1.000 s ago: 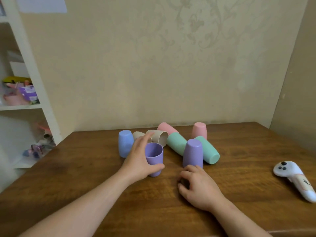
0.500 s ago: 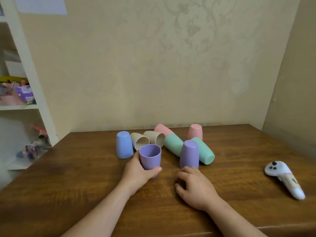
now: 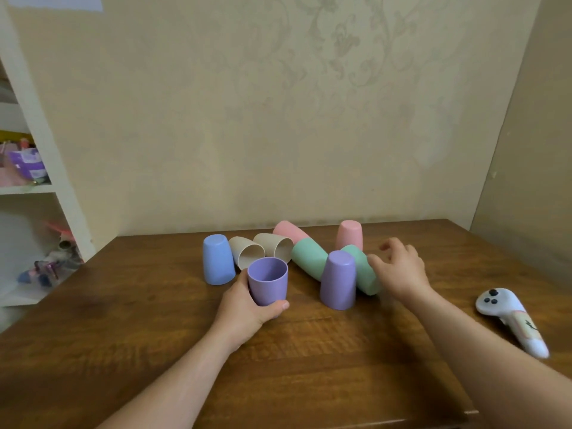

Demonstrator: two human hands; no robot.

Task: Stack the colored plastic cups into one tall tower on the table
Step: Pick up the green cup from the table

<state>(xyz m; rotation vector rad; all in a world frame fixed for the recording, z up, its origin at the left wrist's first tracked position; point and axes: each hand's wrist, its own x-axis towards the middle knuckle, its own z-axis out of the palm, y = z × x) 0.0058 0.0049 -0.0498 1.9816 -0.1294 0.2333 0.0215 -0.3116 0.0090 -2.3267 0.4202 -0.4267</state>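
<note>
— Left hand (image 3: 244, 308) grips the upright purple cup (image 3: 268, 280); right hand (image 3: 399, 270), fingers spread, touches the green cup (image 3: 362, 270).
— It's lying down; a nudge could roll it into its neighbours.

Upright cup (image 3: 268, 280) stands on the table (image 3: 123, 335), enclosed by the fingers (image 3: 280, 305) of the left hand (image 3: 244, 308). Left of them is an inverted cup (image 3: 217, 260). Behind them are two tipped cups (image 3: 246, 253). The right hand (image 3: 399, 270) has fingertips (image 3: 373, 261) apparently touching a lying cup (image 3: 365, 281), with a second inverted cup (image 3: 338, 280) left of it. A controller (image 3: 510, 317) lies well to the right.
</note>
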